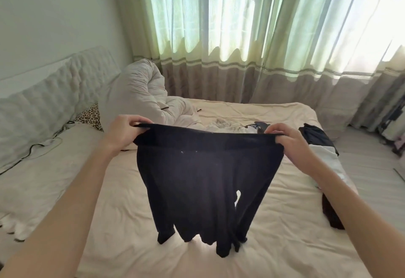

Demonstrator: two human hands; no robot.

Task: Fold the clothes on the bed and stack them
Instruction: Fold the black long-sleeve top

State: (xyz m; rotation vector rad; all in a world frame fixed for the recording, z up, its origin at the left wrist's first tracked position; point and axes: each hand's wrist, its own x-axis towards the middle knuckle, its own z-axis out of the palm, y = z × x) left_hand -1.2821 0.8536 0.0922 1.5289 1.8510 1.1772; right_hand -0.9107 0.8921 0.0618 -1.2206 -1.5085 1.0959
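Black garment (203, 181) held up over the bed (122, 212), pinched at each end of its top band by the left hand (122, 132) and right hand (291, 144), hands wide apart, hem trailing onto the sheet. Best lowered flat with the band kept taut, smoothed, then folded in half. More clothes (228, 127) waiting beyond; a dark piece (315, 135) lying near the right edge

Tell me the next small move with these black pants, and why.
Probably lower the black pants flat onto the bed. The left hand and right hand pinch the waistband's ends, and the legs hang bunched with the hems touching the sheet, so nothing can be folded yet.
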